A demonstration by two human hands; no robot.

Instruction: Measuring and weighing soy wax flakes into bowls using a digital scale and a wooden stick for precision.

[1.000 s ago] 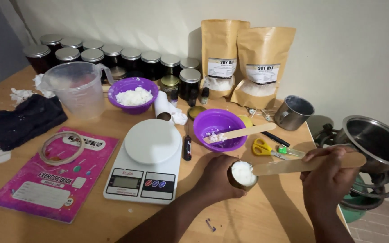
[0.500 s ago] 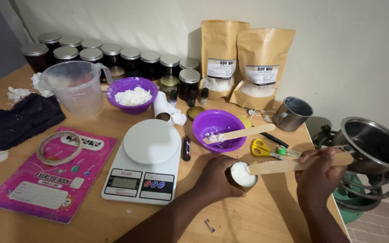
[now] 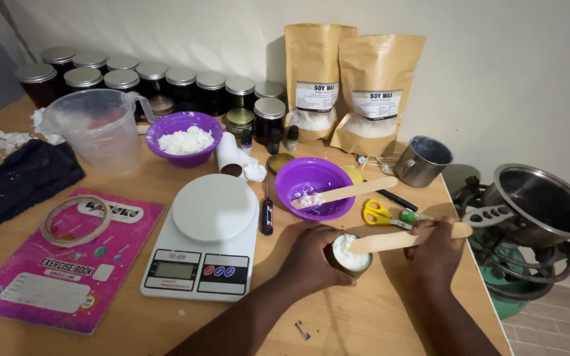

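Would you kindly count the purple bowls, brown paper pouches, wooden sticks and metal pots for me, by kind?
Purple bowls: 2, one with white flakes, one nearly empty.
Brown paper pouches: 2, left and right.
Wooden sticks: 2, one in the bowl, one in the right hand.
Metal pots: 2, mug and saucepan.
Total: 8

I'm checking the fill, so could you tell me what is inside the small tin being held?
The small tin holds white wax, with the wooden stick pressed in. The left hand hides the tin's side; its bottom is unseen.
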